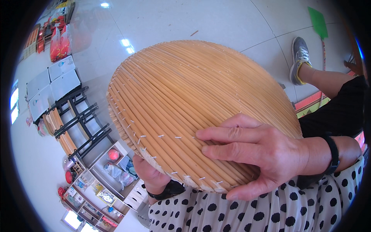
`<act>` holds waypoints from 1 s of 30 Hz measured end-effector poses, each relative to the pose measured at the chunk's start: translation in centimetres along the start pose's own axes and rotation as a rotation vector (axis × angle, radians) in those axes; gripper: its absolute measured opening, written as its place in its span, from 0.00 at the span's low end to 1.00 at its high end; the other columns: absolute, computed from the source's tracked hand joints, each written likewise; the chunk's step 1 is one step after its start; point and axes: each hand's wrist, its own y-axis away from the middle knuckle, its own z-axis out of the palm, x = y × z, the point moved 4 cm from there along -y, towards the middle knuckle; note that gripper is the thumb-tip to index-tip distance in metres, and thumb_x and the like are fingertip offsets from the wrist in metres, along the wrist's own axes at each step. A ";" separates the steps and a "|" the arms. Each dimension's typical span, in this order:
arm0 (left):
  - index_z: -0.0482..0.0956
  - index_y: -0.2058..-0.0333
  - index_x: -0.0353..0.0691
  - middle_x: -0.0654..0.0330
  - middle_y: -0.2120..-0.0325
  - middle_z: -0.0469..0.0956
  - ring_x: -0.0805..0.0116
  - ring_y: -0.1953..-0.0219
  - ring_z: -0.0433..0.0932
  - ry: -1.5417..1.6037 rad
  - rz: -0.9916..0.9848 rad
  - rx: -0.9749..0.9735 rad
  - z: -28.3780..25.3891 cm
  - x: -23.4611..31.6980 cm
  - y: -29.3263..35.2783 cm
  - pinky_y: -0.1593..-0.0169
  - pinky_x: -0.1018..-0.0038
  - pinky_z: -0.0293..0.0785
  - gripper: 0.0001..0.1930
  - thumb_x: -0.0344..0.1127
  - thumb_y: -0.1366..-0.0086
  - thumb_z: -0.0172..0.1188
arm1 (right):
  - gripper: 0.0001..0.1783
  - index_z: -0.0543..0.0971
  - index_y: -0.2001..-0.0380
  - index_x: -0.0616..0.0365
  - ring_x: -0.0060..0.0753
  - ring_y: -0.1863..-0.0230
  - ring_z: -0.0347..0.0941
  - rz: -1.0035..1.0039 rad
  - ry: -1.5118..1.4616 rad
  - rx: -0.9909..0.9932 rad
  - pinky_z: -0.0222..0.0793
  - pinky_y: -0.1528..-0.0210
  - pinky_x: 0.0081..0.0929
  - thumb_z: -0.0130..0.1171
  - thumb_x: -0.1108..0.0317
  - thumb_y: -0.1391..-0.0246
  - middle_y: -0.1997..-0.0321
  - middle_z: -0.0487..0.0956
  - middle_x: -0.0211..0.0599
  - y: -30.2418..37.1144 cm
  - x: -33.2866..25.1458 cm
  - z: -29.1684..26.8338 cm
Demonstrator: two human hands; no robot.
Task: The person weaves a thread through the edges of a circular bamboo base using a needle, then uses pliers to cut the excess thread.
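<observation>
A large round mat of tan plant stalks [185, 89], laid side by side and sewn with short white thread stitches, lies tilted over my lap. My right hand [251, 150] rests on its upper face near the close edge, two fingers stretched over the stalks and the thumb at the rim. At the left rim my left hand [150, 174] holds the mat from below, its fingers hidden behind it. A dark band [333, 154] circles my right wrist.
Folded tables with black legs [81, 120] lean at the left. Shelves [92, 193] with bags and a pink ball stand at lower left. My shoe [299, 60] is on the grey tiled floor [162, 19], near a green fly swatter [317, 23]. Red bags [60, 42] sit at upper left.
</observation>
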 end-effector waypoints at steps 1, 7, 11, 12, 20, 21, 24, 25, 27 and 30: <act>0.83 0.55 0.36 0.56 0.58 0.85 0.59 0.57 0.84 0.010 -0.019 0.000 0.1 0.1 0.0 0.52 0.67 0.78 0.17 0.36 0.42 0.70 | 0.41 0.78 0.45 0.65 0.50 0.47 0.77 0.002 -0.003 0.001 0.74 0.46 0.40 0.72 0.44 0.53 0.38 0.73 0.58 0.0 0.0 0.0; 0.80 0.52 0.34 0.55 0.56 0.83 0.60 0.55 0.83 0.085 -0.120 0.031 -0.1 -1.9 1.2 0.52 0.67 0.78 0.21 0.38 0.41 0.70 | 0.40 0.78 0.45 0.64 0.50 0.46 0.76 0.004 -0.018 0.007 0.74 0.45 0.39 0.72 0.43 0.53 0.37 0.73 0.56 0.1 0.1 -0.1; 0.79 0.51 0.34 0.54 0.54 0.82 0.60 0.55 0.83 0.086 -0.156 0.070 0.2 -2.5 1.8 0.51 0.67 0.78 0.22 0.38 0.41 0.70 | 0.39 0.78 0.46 0.64 0.50 0.46 0.76 0.013 -0.024 -0.001 0.74 0.45 0.39 0.72 0.44 0.53 0.37 0.74 0.55 0.1 0.0 -0.1; 0.79 0.50 0.33 0.54 0.54 0.82 0.60 0.55 0.83 0.086 -0.145 0.076 0.2 -2.5 1.9 0.51 0.67 0.78 0.22 0.38 0.41 0.70 | 0.39 0.78 0.46 0.64 0.50 0.46 0.76 0.015 -0.023 -0.002 0.74 0.45 0.39 0.72 0.44 0.53 0.37 0.74 0.55 0.1 0.0 -0.1; 0.69 0.42 0.32 0.53 0.48 0.78 0.62 0.49 0.80 0.481 -0.305 0.074 0.4 -4.3 2.4 0.47 0.66 0.77 0.27 0.36 0.36 0.65 | 0.39 0.79 0.48 0.66 0.49 0.47 0.76 0.010 -0.015 -0.005 0.74 0.45 0.38 0.73 0.44 0.53 0.38 0.75 0.56 0.1 -0.2 -0.2; 0.68 0.41 0.32 0.53 0.47 0.78 0.63 0.48 0.79 0.623 -0.390 0.093 0.5 -4.6 2.6 0.47 0.66 0.77 0.27 0.36 0.35 0.64 | 0.39 0.79 0.48 0.66 0.49 0.47 0.76 0.007 -0.016 -0.004 0.74 0.45 0.38 0.73 0.45 0.53 0.38 0.75 0.56 0.1 -0.2 -0.2; 0.64 0.38 0.31 0.52 0.44 0.75 0.63 0.45 0.77 0.659 -0.417 0.092 0.6 -4.8 3.0 0.45 0.66 0.76 0.29 0.36 0.33 0.62 | 0.39 0.79 0.48 0.66 0.50 0.48 0.77 0.002 -0.013 -0.002 0.74 0.45 0.38 0.73 0.44 0.53 0.39 0.75 0.56 0.1 -0.2 -0.2; 0.63 0.37 0.31 0.52 0.44 0.75 0.63 0.45 0.77 0.411 -0.273 0.056 0.4 -4.6 2.9 0.44 0.66 0.75 0.29 0.37 0.32 0.61 | 0.39 0.79 0.48 0.66 0.50 0.48 0.77 0.002 -0.019 0.004 0.74 0.45 0.38 0.72 0.44 0.53 0.39 0.75 0.56 0.1 -0.2 -0.2; 0.65 0.38 0.32 0.52 0.44 0.75 0.62 0.45 0.77 0.112 -0.106 0.008 0.2 -4.3 2.8 0.44 0.65 0.75 0.29 0.38 0.33 0.62 | 0.39 0.79 0.48 0.66 0.50 0.48 0.77 0.001 -0.032 0.018 0.74 0.45 0.38 0.72 0.44 0.53 0.39 0.75 0.56 0.1 -0.1 -0.3; 0.70 0.41 0.34 0.52 0.46 0.77 0.58 0.46 0.79 -0.041 -0.041 -0.022 -0.2 -3.5 2.3 0.45 0.64 0.75 0.28 0.41 0.36 0.64 | 0.39 0.78 0.47 0.66 0.50 0.49 0.77 0.007 -0.048 0.034 0.74 0.45 0.38 0.72 0.44 0.53 0.39 0.75 0.56 0.1 -0.1 -0.3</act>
